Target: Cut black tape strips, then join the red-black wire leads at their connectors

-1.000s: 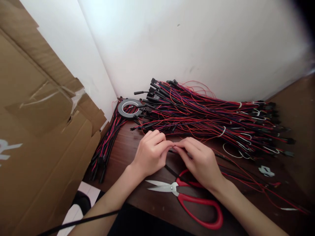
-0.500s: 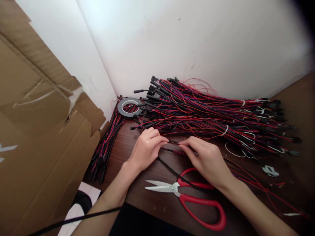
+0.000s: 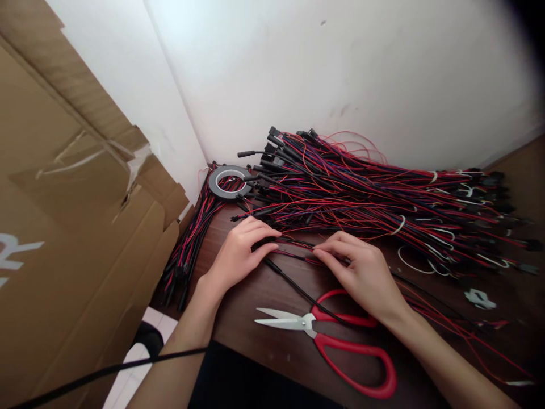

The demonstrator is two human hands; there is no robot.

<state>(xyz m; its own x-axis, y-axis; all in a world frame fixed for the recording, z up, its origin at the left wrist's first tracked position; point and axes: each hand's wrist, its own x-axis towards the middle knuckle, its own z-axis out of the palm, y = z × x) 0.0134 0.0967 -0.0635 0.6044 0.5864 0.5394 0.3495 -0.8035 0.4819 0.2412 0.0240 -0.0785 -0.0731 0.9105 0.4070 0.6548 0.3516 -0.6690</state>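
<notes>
Right hand (image 3: 361, 270): thumb and forefinger pinch a thin black wire (image 3: 293, 240) at its right end of the visible span. Left hand (image 3: 236, 250): thumb and forefinger tips now stand apart, wires passing behind and between them; whether the hidden fingers grip anything cannot be told.

Change noted: a second ago the two hands' fingertips met at one point; now a gap separates them, the left hand having shifted leftward and loosened, and more wire shows between. In the observer's judgement, the span is now exposed and the right pinch is the sure hold. A red-and-black wire (image 3: 293, 255) runs just below, nearly parallel.

Below the hands, a black cable (image 3: 293, 282) slants from the left hand down across the upper handle of the scissors (image 3: 306, 324). These lie with blades parted, tips pointing left; brown counter (image 3: 238, 324) shows between them and the left hand. The counter's front edge runs just below the blades, against dark cloth (image 3: 251, 380).

Outward: a large wire bundle (image 3: 340, 193) lies behind both hands, near the wall (image 3: 319, 68), limiting reach forward. A tape roll (image 3: 213, 184) rests at its left end, over a smaller bundle (image 3: 193, 238). A cardboard box (image 3: 85, 216) bounds the left side.
</notes>
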